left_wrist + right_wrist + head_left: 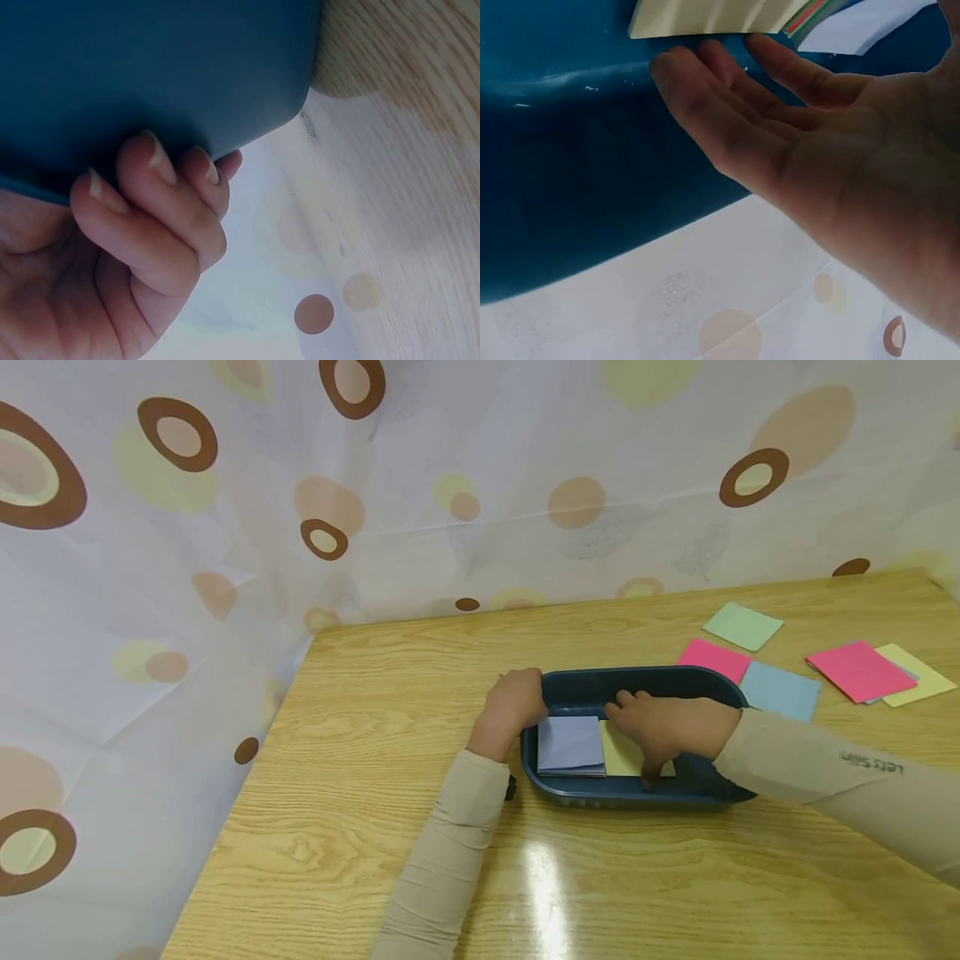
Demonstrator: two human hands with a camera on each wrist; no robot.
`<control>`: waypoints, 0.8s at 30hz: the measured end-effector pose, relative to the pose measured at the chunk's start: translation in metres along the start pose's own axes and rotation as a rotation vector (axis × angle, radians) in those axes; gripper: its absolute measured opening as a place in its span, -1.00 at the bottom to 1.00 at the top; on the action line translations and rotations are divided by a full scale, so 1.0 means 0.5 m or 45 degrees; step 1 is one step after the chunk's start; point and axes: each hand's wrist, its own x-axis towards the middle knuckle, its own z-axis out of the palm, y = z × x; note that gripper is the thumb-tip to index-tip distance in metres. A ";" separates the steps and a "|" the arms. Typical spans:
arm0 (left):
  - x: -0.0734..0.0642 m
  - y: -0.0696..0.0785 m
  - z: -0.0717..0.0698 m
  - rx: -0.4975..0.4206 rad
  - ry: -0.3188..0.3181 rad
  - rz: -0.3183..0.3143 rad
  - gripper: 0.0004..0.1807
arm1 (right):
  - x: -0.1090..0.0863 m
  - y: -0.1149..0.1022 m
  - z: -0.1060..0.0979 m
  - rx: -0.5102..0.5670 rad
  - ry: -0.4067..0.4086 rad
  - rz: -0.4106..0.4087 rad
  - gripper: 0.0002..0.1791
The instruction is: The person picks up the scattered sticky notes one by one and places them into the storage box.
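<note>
A dark blue plastic basket (630, 802) stands on the wooden table. My left hand (513, 706) grips its left end, with fingers (150, 165) curled against the outer wall in the left wrist view. Inside, a stack of pale blue paper squares (570, 743) lies at the left, beside pale yellow paper squares (621, 750). My right hand (667, 727) reaches into the basket over the yellow squares, thumb toward the near side and fingers toward the far side. In the right wrist view its fingers (720, 127) are loosely extended by the yellow paper's edge; the thumb is hidden there.
Right of the basket lie a green square (742, 627), a pink square (712, 660) and a blue square (782, 692). Farther right, another pink square (861, 671) overlaps a yellow one (922, 681) and a blue one. A patterned curtain (480, 485) hangs behind the table (360, 760).
</note>
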 end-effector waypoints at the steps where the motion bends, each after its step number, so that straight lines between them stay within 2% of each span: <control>1: 0.001 0.000 0.000 -0.001 0.001 -0.001 -0.59 | 0.000 0.001 0.000 0.004 0.009 -0.001 -0.13; 7: 0.004 0.000 0.001 0.014 0.006 0.003 -0.60 | 0.000 -0.002 0.002 0.028 0.041 0.005 -0.20; 24: 0.003 -0.001 0.000 0.012 0.005 0.011 -0.59 | 0.001 -0.004 0.005 0.034 0.063 0.023 -0.21</control>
